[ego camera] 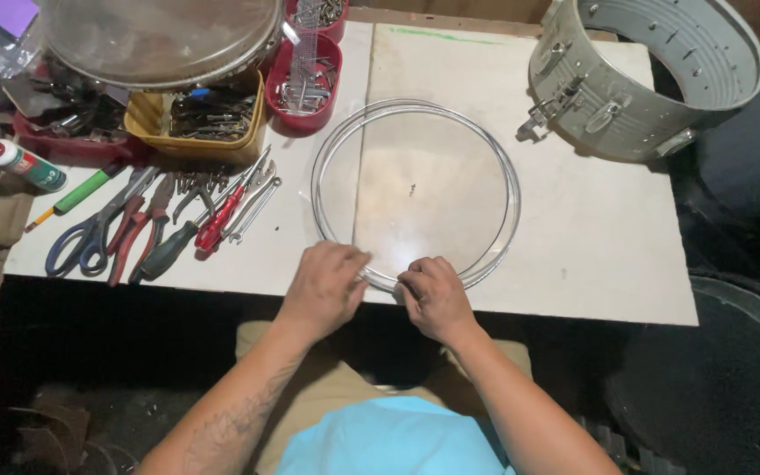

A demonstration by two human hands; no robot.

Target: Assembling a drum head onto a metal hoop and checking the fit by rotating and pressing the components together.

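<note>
At the near edge of a white table (573, 246), seen from above, a person's two bare hands meet on the closest part of a clear round drumhead (415, 189) that lies flat in the middle of the tabletop. The left hand (323, 286) has its fingers curled down over the drumhead's thin hoop, and the right hand (433, 295), just beside it, pinches the same hoop with bent fingers; both seem closed on the rim, though the fingertips are hidden beneath the knuckles. The film is see-through, so the table shows through it, with a small dark speck near its centre. To the far right a grey metal drum shell (644, 75) lies tilted on its side, its near rim at the table's right edge. To the left lie scissors (90, 237), pliers (138, 229) and a red-handled tool (222, 215), with a yellow tray (200, 132) and a red tray (305, 84) of small metal parts behind them, and a glue bottle (19, 163) at the far left. Risks, as a judgement: with both hands gripping one short stretch of hoop, lifting could let the thin film flex or crease; sliding it left could drag it onto the sharp tools and scratch it; and the shell looks liable to roll off if the table is jolted.
</note>
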